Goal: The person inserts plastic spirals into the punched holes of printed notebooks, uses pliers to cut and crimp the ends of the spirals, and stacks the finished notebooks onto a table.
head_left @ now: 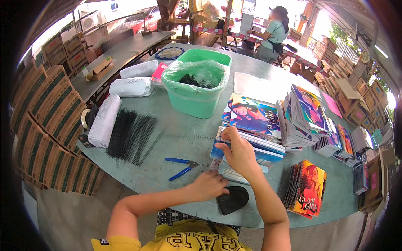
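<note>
My right hand (238,152) is closed at the left end of an upright notebook (259,144) with white page edges and a blue cover, thumb and forefinger pinched at its corner. A thin dark spiral binding coil (194,136) stretches leftward from that corner. Lower and to the left, my left hand (207,184) hovers by the notebook's lower edge, its fingers partly smeared by motion. Beside it lies a black rounded pad (233,200). Blue-handled cutting pliers (181,167) rest spread on the table to the left.
Loose black coils (132,136) lie at left beside white wrapped bundles (104,121). A green bin (194,98) lined with clear plastic holds black coils. Notebook stacks (303,113) crowd the right; orange-covered bound notebooks (310,190) sit nearer. Cartons (54,125) stand left; a person (272,35) works beyond.
</note>
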`<control>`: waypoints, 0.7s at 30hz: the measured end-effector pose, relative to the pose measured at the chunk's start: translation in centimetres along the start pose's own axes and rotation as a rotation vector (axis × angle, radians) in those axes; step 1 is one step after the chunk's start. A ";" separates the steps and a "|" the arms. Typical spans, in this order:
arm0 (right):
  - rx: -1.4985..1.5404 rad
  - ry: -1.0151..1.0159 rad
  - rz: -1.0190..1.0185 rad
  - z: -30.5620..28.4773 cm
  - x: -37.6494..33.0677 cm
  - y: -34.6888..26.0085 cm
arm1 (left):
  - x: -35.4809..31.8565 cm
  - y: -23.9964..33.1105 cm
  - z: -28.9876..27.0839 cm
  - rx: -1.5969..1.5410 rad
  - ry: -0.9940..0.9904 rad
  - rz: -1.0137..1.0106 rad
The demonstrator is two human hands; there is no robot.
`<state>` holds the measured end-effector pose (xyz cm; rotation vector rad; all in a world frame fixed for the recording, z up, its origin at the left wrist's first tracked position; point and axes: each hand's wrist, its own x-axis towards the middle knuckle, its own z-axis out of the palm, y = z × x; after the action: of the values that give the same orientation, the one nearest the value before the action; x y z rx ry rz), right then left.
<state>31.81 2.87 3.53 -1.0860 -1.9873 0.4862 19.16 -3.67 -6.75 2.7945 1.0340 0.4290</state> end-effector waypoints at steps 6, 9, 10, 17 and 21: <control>-0.249 0.127 -0.174 0.5 -0.2 0.3 | 2.8 2.9 3.8 -0.387 -0.084 0.028; -0.394 0.108 0.059 -4.9 -3.3 2.9 | 2.4 1.7 -6.5 -0.234 0.229 -0.190; -0.441 0.132 0.135 -5.9 -4.0 2.7 | 2.6 0.7 -9.4 -0.377 0.573 -0.328; -0.329 0.215 -0.035 -5.7 -4.8 3.3 | 0.5 -2.1 -11.9 -0.109 0.614 -0.350; -0.326 0.218 -0.101 -4.4 -4.3 2.6 | 1.1 -3.3 -10.6 0.109 0.654 -0.217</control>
<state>38.03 0.53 2.51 -1.1715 -1.9548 -0.0143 14.64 -0.24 2.87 2.6282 1.4910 1.3441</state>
